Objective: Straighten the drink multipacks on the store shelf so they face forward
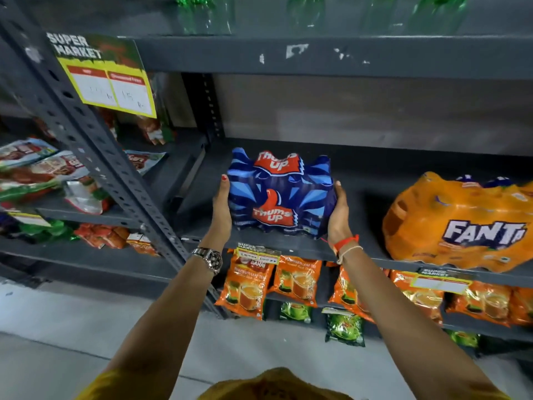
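Note:
A blue Thums Up multipack (281, 194) stands at the front of the dark grey shelf (288, 243), its logo turned toward me. My left hand (221, 206) presses flat against its left side, and my right hand (340, 215) presses against its right side, so both hold the pack between them. An orange Fanta multipack (461, 223) sits to the right on the same shelf, its label facing front and slightly tilted. Bare shelf lies between the two packs.
A slotted metal upright (95, 145) rises on the left, with a yellow price sign (106, 79) hanging on it. Orange tea packets (297, 281) fill the shelf below. Green bottles (202, 13) stand on the shelf above. Snack packets (43, 171) lie on the left rack.

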`<state>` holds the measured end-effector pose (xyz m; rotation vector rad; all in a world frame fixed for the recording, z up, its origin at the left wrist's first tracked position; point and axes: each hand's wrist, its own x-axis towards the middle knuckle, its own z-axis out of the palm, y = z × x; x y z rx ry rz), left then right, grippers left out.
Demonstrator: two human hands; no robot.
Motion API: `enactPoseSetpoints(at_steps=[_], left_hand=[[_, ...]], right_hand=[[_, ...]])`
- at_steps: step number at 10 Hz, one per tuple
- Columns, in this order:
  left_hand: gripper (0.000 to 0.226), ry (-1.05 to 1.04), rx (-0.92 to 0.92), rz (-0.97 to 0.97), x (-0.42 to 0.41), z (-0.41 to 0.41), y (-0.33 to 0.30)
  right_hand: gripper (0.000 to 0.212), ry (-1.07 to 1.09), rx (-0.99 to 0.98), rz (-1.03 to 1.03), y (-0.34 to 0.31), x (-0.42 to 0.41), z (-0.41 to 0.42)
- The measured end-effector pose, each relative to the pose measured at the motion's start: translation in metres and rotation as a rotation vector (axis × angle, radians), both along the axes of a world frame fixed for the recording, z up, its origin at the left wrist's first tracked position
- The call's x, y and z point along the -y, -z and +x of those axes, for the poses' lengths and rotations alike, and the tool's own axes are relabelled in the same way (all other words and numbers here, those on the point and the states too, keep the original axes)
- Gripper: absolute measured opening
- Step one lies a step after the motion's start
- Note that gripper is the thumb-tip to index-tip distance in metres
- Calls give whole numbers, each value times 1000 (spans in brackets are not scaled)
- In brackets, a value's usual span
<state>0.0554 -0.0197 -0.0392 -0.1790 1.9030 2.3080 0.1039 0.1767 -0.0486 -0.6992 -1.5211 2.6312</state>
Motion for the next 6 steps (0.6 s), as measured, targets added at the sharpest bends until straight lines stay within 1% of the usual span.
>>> enactPoseSetpoints(at_steps=[2,3,4,5,6], left_hand=[[57,-20,-3,41,29,5,8],[62,-2,-4,50,36,8,6],[78,20,6,41,37,11,3],[64,-1,-25,2,37,13,0],[66,-37,-71,3,36,19,0]], right_hand=[[64,-34,5,0,7,25,4],[67,-14,-8,7,6,32,6],[68,-14,-16,36,-1,35,11],[68,2,32,110,-4,32,12],[64,38,-1,169,-11,31,17]])
